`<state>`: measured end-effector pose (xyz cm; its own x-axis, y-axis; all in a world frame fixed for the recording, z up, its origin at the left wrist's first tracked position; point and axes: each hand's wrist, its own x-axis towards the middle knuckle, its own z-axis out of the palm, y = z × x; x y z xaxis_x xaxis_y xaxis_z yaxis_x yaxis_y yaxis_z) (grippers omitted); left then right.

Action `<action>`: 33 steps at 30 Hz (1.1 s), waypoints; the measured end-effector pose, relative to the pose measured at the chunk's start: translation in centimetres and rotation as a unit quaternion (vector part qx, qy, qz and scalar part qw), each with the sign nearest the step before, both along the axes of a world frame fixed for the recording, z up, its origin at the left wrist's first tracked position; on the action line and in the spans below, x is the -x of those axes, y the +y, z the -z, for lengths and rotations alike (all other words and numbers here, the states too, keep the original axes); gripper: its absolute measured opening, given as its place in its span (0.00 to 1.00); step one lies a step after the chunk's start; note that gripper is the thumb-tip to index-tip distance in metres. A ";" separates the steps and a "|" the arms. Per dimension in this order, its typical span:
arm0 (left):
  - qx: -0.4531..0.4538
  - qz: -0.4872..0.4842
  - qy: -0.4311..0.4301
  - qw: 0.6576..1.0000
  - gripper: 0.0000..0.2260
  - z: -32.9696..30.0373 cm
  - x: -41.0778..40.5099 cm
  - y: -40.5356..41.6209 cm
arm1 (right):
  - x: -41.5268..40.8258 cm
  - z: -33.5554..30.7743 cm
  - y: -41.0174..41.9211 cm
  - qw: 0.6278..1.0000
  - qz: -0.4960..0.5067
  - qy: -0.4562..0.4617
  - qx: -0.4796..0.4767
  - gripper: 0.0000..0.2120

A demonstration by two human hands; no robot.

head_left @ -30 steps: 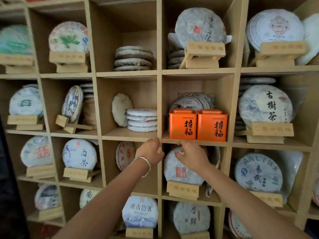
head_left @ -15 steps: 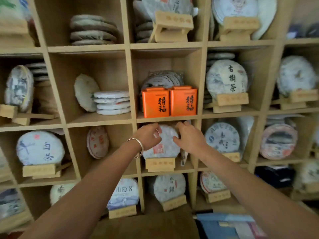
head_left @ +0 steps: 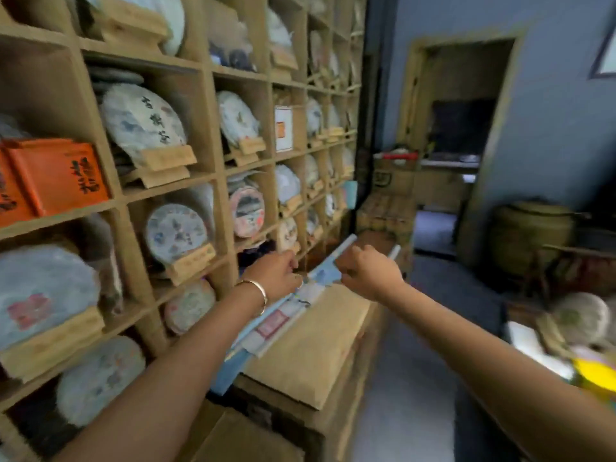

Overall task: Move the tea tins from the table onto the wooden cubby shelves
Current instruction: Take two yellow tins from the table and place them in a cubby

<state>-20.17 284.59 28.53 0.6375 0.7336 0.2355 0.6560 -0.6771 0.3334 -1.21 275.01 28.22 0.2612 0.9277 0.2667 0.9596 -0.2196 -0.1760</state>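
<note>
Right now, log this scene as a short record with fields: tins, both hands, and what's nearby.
tins: two orange tea tins side by side in one cubby of the wooden cubby shelves
left hand: empty, fingers loosely curled, gold bangle on wrist
right hand: empty, fingers loosely curled
below hands: blue and white flat packets on a cardboard box
sharpness: motion-blurred

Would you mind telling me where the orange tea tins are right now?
The orange tea tins sit in a cubby at the far left of the head view, beside a wrapped tea cake.
</note>
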 end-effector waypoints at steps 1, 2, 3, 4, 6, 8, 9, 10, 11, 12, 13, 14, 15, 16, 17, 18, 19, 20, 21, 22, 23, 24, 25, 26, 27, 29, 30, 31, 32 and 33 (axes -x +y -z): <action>-0.004 0.033 0.001 0.999 0.12 0.1 -2.7 -1.4 | -2.1 0.2 -2.6 0.999 0.036 0.005 0.002 0.24; -0.007 0.063 0.003 0.998 0.12 0.2 -5.3 -2.9 | -4.1 0.3 -5.4 0.997 0.071 0.009 0.001 0.24; -0.011 0.092 0.003 0.996 0.13 0.3 -7.9 -4.5 | -6.0 0.4 -8.2 0.995 0.104 0.007 0.002 0.23; -0.009 0.120 0.002 0.993 0.13 0.4 -10.5 -6.1 | -7.9 0.5 -11.0 0.991 0.135 0.002 0.006 0.22; 0.000 0.174 0.001 0.985 0.13 0.7 -15.6 -9.5 | -11.3 0.9 -16.5 0.981 0.194 -0.003 0.019 0.22; 0.009 0.228 0.011 0.974 0.12 1.2 -20.5 -13.3 | -14.4 1.5 -21.8 0.967 0.255 0.004 0.015 0.22; 0.012 0.255 0.021 0.967 0.12 1.6 -22.7 -15.3 | -15.7 1.9 -24.3 0.960 0.280 0.005 0.014 0.21; 0.015 0.281 0.030 0.959 0.13 2.0 -24.8 -17.4 | -17.0 2.2 -26.8 0.952 0.304 0.008 0.019 0.20; 0.014 0.302 0.037 0.952 0.13 2.5 -26.9 -19.5 | -18.2 2.6 -29.2 0.945 0.325 0.010 0.028 0.19; 0.015 0.319 0.043 0.947 0.13 3.0 -28.8 -21.6 | -19.3 2.9 -31.5 0.939 0.342 0.014 0.038 0.19; 0.018 0.332 0.046 0.942 0.13 3.6 -30.5 -23.5 | -20.5 3.4 -33.7 0.933 0.356 0.019 0.051 0.20; 0.024 0.342 0.048 0.938 0.13 4.1 -32.3 -25.4 | -21.7 3.9 -35.7 0.929 0.366 0.020 0.059 0.20; 0.031 0.349 0.051 0.935 0.14 4.6 -34.0 -27.1 | -23.0 4.5 -37.6 0.925 0.373 0.024 0.069 0.20; 0.041 0.357 0.055 0.932 0.14 5.3 -35.6 -28.7 | -24.3 5.0 -39.3 0.923 0.376 0.028 0.077 0.21; 0.050 0.365 0.060 0.928 0.15 5.9 -37.3 -30.2 | -25.6 5.5 -41.0 0.921 0.379 0.031 0.086 0.21; 0.057 0.372 0.068 0.924 0.15 6.6 -38.9 -31.6 | -27.0 6.0 -42.5 0.919 0.380 0.034 0.096 0.22; 0.059 0.378 0.078 0.920 0.15 7.2 -40.5 -32.9 | -28.3 6.4 -43.9 0.917 0.382 0.039 0.105 0.23; 0.060 0.385 0.088 0.917 0.16 7.9 -42.1 -34.1 | -29.6 6.9 -45.3 0.916 0.383 0.041 0.114 0.23; 0.062 0.388 0.097 0.914 0.16 8.6 -43.6 -35.3 | -31.1 7.3 -46.5 0.915 0.383 0.043 0.122 0.24; 0.066 0.390 0.103 0.913 0.16 9.2 -45.0 -36.4 | -32.5 7.8 -47.7 0.915 0.381 0.045 0.128 0.24; 0.071 0.389 0.108 0.912 0.16 9.9 -46.2 -37.3 | -33.9 8.4 -48.7 0.915 0.377 0.052 0.135 0.24; 0.072 0.389 0.112 0.912 0.17 10.5 -47.4 -38.1 | -35.3 9.1 -49.7 0.916 0.371 0.059 0.139 0.25; 0.072 0.389 0.121 0.910 0.17 11.3 -48.6 -38.7 | -36.6 9.8 -50.5 0.917 0.365 0.071 0.146 0.26; 0.072 0.390 0.134 0.908 0.18 12.0 -49.6 -39.2 | -37.9 10.6 -51.1 0.918 0.356 0.084 0.153 0.27; 0.074 0.391 0.150 0.905 0.18 12.7 -50.5 -39.6 | -39.1 11.3 -51.5 0.919 0.348 0.097 0.160 0.28; 0.084 0.391 0.172 0.900 0.19 13.9 -52.2 -39.9 | -41.0 12.7 -51.7 0.918 0.335 0.116 0.175 0.30; 0.091 0.389 0.179 0.899 0.20 14.4 -52.9 -39.9 | -41.9 13.4 -51.6 0.918 0.330 0.125 0.181 0.30; 0.096 0.385 0.184 0.899 0.20 15.0 -53.6 -39.8 | -42.8 14.1 -51.4 0.917 0.324 0.134 0.187 0.31; 0.098 0.383 0.190 0.899 0.21 15.6 -54.2 -39.7 | -43.6 14.8 -51.0 0.917 0.318 0.142 0.194 0.33; 0.100 0.381 0.197 0.898 0.22 16.3 -54.9 -39.5 | -44.4 15.6 -50.6 0.917 0.311 0.151 0.200 0.34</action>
